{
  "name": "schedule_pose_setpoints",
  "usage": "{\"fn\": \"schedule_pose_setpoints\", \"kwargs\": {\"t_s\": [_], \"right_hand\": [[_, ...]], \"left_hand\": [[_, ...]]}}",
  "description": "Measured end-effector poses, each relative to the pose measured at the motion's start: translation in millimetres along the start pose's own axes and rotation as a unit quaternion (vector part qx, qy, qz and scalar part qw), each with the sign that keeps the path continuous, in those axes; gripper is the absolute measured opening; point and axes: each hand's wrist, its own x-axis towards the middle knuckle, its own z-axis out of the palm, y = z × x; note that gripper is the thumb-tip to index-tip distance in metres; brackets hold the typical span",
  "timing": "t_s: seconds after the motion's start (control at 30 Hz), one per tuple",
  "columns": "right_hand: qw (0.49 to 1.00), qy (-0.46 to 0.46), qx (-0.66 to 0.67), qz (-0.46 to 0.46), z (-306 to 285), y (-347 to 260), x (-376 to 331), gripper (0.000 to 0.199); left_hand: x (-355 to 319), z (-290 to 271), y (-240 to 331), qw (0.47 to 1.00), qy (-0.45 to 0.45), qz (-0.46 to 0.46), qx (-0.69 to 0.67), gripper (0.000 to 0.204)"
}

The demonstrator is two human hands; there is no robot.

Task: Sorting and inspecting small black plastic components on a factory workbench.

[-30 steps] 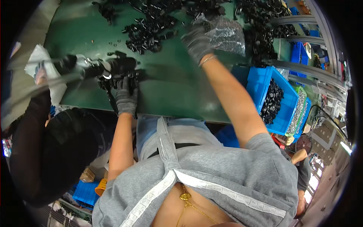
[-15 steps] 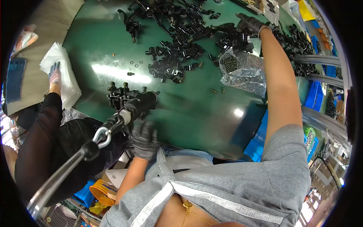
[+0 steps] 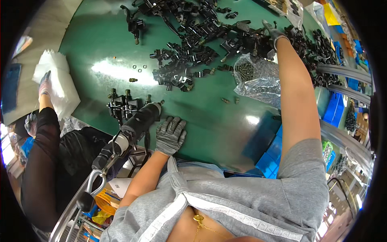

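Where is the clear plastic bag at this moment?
In the head view, the bag lies on the green table, right of centre, beside the right forearm and just below the black parts.

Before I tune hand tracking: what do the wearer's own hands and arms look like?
Left hand and right hand: grey-and-black streaked knit gloves, ending at the wrists. What looks like a thin bracelet on the right wrist. Forearms bare, below short plain grey sleeves.
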Motion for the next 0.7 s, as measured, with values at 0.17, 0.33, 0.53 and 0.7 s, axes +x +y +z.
{"fn": "schedule_pose_setpoints", "kwargs": {"t_s": [0.17, 0.33, 0.53, 0.7], "right_hand": [[0.936, -0.010, -0.300, 0.184, -35.2, 59.4, 75.3, 0.057], [0.948, -0.030, -0.240, 0.207, 25.2, -51.5, 34.4, 0.053], [0.974, 0.076, 0.210, 0.048, -0.5, 41.6, 51.0, 0.024], [0.952, 0.181, 0.236, 0.071, -11.2, -74.9, -85.4, 0.029]], "left_hand": [[20.6, 9.5, 6.4, 0.998, 0.009, 0.049, -0.046, 0.042], [8.7, 4.2, 2.3, 1.000, 0.001, 0.016, -0.018, 0.042], [16.2, 11.4, 1.1, 0.999, 0.014, 0.039, -0.032, 0.040], [12.1, 0.1, 5.8, 1.000, -0.002, 0.026, -0.001, 0.040]]}}
